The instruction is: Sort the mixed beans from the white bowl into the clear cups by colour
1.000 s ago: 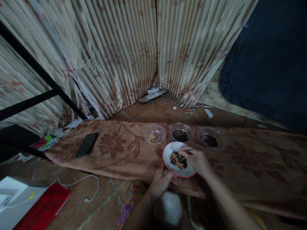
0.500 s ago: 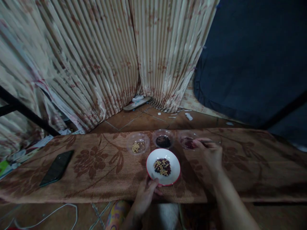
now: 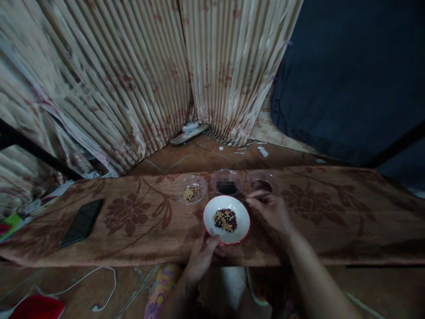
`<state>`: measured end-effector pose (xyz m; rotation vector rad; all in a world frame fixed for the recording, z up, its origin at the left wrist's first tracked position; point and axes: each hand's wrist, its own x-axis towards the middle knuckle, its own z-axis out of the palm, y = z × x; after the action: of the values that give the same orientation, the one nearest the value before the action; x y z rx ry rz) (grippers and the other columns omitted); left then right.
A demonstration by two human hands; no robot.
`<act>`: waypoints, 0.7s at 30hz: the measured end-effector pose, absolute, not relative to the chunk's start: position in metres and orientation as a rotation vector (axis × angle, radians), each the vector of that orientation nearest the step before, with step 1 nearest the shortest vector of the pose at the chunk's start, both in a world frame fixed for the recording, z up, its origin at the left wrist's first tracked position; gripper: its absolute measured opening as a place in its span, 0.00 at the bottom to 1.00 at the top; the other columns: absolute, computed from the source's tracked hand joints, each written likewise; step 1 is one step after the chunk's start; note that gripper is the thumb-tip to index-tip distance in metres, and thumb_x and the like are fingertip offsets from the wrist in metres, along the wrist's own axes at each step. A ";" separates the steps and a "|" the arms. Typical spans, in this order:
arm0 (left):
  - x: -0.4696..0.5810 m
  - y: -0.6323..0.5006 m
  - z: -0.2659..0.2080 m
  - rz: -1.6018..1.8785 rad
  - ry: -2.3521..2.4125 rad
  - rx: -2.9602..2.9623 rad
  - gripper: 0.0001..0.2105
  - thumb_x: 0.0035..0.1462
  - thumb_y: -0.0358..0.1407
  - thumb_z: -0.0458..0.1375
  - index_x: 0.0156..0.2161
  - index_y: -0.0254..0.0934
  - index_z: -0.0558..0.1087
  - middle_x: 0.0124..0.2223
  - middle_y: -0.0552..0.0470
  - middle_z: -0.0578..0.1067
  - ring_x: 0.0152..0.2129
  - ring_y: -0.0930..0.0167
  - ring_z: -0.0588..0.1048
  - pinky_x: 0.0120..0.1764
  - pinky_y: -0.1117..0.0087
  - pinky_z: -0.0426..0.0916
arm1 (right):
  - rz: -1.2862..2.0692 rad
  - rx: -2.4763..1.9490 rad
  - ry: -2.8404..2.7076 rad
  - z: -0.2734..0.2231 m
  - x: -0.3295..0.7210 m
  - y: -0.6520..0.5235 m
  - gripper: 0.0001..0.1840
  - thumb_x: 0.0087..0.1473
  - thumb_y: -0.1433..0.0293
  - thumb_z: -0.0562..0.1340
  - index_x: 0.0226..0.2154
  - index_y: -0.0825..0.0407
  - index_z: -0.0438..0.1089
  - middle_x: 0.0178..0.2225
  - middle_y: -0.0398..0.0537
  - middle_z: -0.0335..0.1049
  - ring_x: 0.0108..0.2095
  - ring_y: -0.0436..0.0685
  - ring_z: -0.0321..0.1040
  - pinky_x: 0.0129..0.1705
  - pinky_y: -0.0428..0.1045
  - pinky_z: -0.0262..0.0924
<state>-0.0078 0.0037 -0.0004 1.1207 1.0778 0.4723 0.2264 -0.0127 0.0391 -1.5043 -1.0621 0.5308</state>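
Note:
A white plate with a red rim [image 3: 212,212] sits on a brown flowered cloth [image 3: 133,230] and holds a small heap of mixed yellow and dark beans [image 3: 225,219]. My left hand [image 3: 203,254] holds the plate's near edge. My right hand [image 3: 269,209] hovers just right of the plate, pinching thin tweezers [image 3: 255,197] that point left toward it. Behind the plate stand three clear cups: one with yellow beans [image 3: 191,189], one with black beans [image 3: 226,182], one with dark red beans [image 3: 261,182].
A black phone [image 3: 82,221] lies on the cloth at the left. Striped curtains [image 3: 139,75] hang behind, with a sandal [image 3: 189,133] on the tiled floor. A white cable [image 3: 99,288] and a red object [image 3: 36,308] lie at the lower left. Dark fabric [image 3: 348,75] fills the right.
My right hand reached from the plate over to the dark red bean cup, then came back to the plate's right edge. The view shifted left to right. My left hand stayed on the plate.

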 end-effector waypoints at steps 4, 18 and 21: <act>-0.007 0.003 0.001 0.493 1.065 1.098 0.20 0.50 0.46 0.56 0.44 0.34 0.66 0.29 0.51 0.75 0.17 0.74 0.72 0.19 0.77 0.60 | 0.714 -1.561 -1.338 0.026 0.206 -0.010 0.12 0.49 0.61 0.62 0.30 0.52 0.74 0.31 0.47 0.75 0.31 0.55 0.70 0.34 0.48 0.63; -0.006 0.002 -0.017 0.539 0.966 1.074 0.20 0.50 0.46 0.57 0.44 0.32 0.66 0.31 0.49 0.75 0.17 0.75 0.72 0.18 0.77 0.63 | 0.561 -1.662 -1.463 0.009 0.208 -0.001 0.13 0.49 0.60 0.61 0.28 0.51 0.75 0.33 0.46 0.76 0.34 0.57 0.71 0.37 0.49 0.63; -0.006 0.002 -0.017 0.538 0.972 1.066 0.21 0.50 0.47 0.57 0.45 0.33 0.66 0.31 0.48 0.75 0.17 0.75 0.72 0.18 0.78 0.63 | 0.559 -1.655 -1.469 0.009 0.209 -0.001 0.13 0.49 0.59 0.61 0.28 0.51 0.75 0.34 0.47 0.76 0.35 0.57 0.71 0.38 0.50 0.63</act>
<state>-0.0060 0.0016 -0.0172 1.0659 0.9725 0.5379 0.2090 -0.0013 0.0089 -1.6549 -1.4687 0.5586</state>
